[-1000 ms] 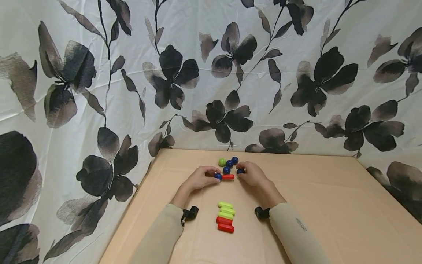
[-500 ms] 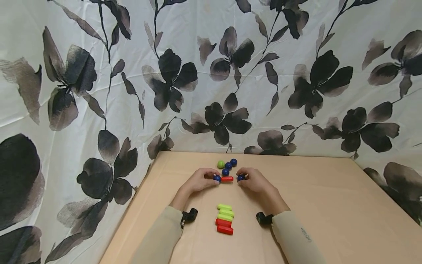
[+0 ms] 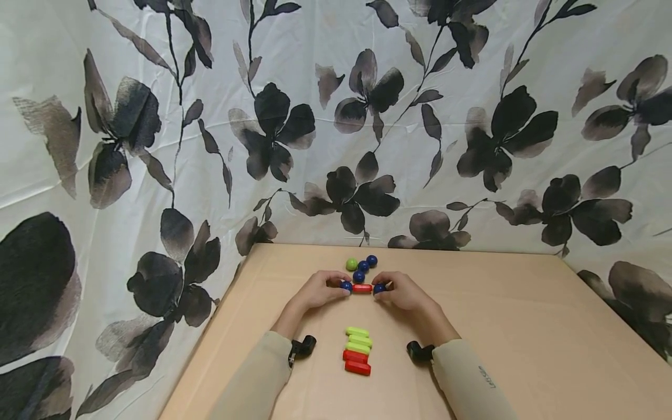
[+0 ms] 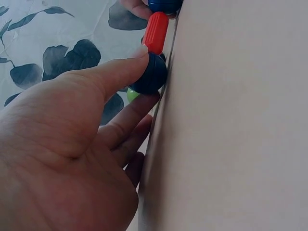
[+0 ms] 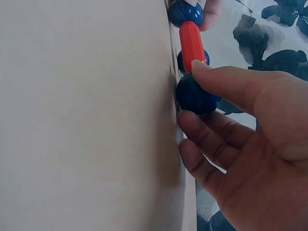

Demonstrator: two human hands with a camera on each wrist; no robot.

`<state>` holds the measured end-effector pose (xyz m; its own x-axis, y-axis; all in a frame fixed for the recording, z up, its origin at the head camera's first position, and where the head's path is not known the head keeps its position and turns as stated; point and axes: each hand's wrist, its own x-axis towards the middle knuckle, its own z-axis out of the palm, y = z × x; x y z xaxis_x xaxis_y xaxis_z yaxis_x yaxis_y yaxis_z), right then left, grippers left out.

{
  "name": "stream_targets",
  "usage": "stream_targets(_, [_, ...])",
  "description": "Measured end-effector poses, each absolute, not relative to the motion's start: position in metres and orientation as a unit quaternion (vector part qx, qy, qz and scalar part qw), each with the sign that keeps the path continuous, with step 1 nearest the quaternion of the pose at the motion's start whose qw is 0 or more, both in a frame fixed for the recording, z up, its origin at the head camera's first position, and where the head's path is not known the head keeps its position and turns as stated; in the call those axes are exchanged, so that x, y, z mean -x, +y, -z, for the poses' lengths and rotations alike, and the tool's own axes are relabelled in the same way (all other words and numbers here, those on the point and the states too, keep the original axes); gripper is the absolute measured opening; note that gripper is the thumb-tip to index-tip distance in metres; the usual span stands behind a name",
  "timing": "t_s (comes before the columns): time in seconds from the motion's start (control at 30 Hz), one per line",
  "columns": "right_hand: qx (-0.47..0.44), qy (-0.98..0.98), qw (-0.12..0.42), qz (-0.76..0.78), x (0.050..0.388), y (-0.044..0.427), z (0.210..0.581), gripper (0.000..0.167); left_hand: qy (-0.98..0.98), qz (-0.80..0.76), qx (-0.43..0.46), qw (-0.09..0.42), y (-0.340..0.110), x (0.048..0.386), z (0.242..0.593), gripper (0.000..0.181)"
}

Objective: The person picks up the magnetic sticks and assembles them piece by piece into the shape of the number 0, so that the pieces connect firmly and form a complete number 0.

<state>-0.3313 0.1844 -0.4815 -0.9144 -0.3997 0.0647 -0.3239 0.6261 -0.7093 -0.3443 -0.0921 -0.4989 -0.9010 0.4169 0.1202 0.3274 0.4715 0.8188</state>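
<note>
Head view bright, even lt, faint shadows on table [image 3: 504, 326], wrist views dimmer, sl. soft

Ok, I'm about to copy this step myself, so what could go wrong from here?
First, the red rod sits between the left blue ball and right blue ball, so uneven pressure from the left hand and right hand might skew it. Second, both pinched balls are round, so a slackened hold could let one roll. Third, a loose blue ball lies just beyond the rod and might get nudged.
</note>
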Motion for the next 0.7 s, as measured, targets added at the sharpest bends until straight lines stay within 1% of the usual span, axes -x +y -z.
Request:
stream_targets(0.2, [0.202,0.900,0.049,0.383,0.3285,0.1812,0.4820,0.022,0.855,-0.468,-0.221,0.045,-0.0919,0.3424,0.4998,0.031])
stream_targets(0.43, [0.210,0.900,0.034,0.380,0.3276,0.1810,0.4834,0.022,0.854,-0.463,-0.235,0.028,-0.0906,0.3409,0.4993,0.032])
stream_targets(0.7, [0.203,0.899,0.036,0.387,0.3282,0.1810,0.4859,0.026,0.851,-0.472,-0.229,0.034,-0.0924,0.3393,0.5016,0.032])
